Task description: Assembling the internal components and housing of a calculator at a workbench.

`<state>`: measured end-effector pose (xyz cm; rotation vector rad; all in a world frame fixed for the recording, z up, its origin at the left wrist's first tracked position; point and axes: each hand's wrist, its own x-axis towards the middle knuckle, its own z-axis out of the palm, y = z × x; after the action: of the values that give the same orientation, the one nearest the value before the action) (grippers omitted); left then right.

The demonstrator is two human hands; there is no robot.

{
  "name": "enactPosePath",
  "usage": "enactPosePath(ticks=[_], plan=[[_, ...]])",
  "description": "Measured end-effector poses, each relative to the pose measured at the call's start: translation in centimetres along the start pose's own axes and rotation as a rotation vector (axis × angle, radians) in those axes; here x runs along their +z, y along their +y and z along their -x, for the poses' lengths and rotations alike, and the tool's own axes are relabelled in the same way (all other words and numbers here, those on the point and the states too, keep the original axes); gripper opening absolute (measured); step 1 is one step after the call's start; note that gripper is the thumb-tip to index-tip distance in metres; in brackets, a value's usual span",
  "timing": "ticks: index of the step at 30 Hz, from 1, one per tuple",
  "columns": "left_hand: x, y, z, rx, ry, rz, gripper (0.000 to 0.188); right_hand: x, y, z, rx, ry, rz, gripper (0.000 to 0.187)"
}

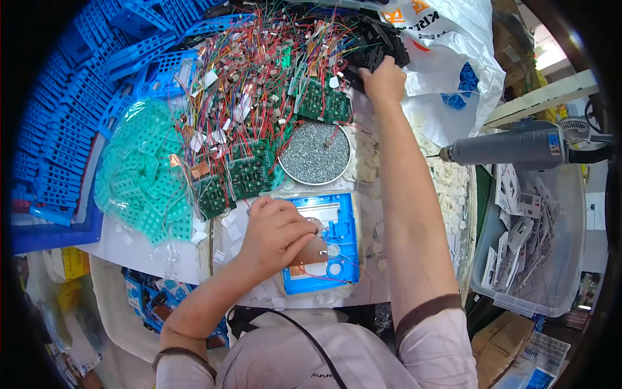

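Note:
My left hand (277, 236) rests over a blue plastic housing (353, 243) lying on the table in front of me. Its fingers are bent and pressed together near a small dark piece; what they pinch I cannot make out. Below the thumb, a brown coppery piece (312, 251) shows inside the housing, and a thin red wire runs out to the right. My right hand (387, 81) is stretched far forward to a heap of black plastic parts (382, 39), its fingers closed on one at the near edge. The fingertips are partly hidden.
Beyond the housing stand a round dish of small screws (315, 153) and a pile of wired green circuit boards (249, 170). Left are a bag of turquoise pads (146, 175) and stacked blue housings (71, 142). An electric screwdriver (505, 149) hangs right, above a bin (525, 292) of pale parts.

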<state>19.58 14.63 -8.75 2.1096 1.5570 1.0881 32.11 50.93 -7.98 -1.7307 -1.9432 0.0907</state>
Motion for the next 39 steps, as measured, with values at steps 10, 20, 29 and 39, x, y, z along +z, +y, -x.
enactPosePath(ticks=[10,20,29,39], plan=[[0.2,-0.6,1.8,-0.243,0.331,0.172,0.010,-8.0,-1.0,15.1,-0.214,-0.152,-1.028,0.057],[-1.1,-1.2,2.3,-0.418,0.214,0.471,0.007,-16.2,2.8,24.2,-0.674,-0.762,-0.750,0.056],[-3.8,-2.0,-1.2,0.072,-0.246,0.146,0.012,-14.5,2.5,24.6,-0.891,-0.685,-0.555,0.059],[-4.1,-1.3,-4.1,0.286,-0.424,-0.068,0.009,-14.6,2.3,24.4,-0.876,-0.740,-0.488,0.061]])
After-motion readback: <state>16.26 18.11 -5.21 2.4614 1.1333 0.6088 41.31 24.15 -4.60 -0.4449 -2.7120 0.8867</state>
